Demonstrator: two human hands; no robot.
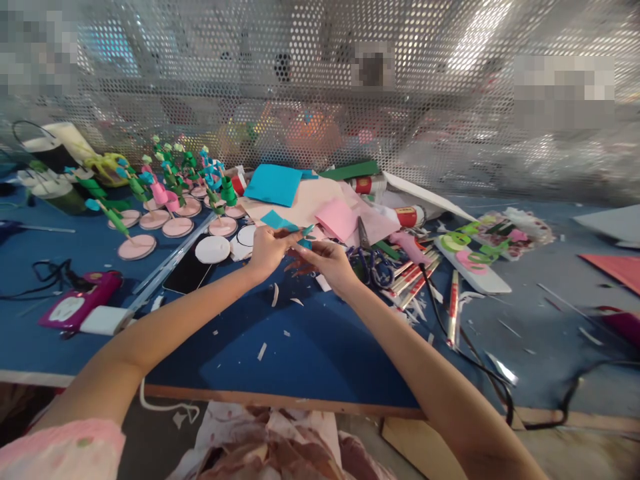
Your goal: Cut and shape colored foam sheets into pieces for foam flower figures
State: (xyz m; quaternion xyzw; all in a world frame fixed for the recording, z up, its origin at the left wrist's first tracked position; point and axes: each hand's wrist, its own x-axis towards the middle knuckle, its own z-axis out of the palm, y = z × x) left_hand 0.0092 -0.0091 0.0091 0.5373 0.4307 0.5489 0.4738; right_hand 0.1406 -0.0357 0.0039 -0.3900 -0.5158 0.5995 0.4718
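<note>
My left hand (pixel 269 252) and my right hand (pixel 330 263) meet above the middle of the blue table. Between the fingertips of both is a small piece of blue paper (pixel 305 244), pinched from either side; its exact shape is partly covered by the fingers. Just behind the left hand lies another strip of blue paper (pixel 274 220). Pink paper (pixel 337 219) and a larger blue sheet (pixel 274 185) rest on pale sheets farther back. Close to the right hand are scissors (pixel 373 263) with dark blue handles.
Paper figures on round pink bases (pixel 137 247) crowd the left. A phone (pixel 187 275), white discs (pixel 213 250) and a magenta device (pixel 83 300) lie nearer. To the right are a pink glue gun (pixel 409 248) with a black cord, paper sticks (pixel 413 280) and scraps. Perforated metal (pixel 310 87) stands behind.
</note>
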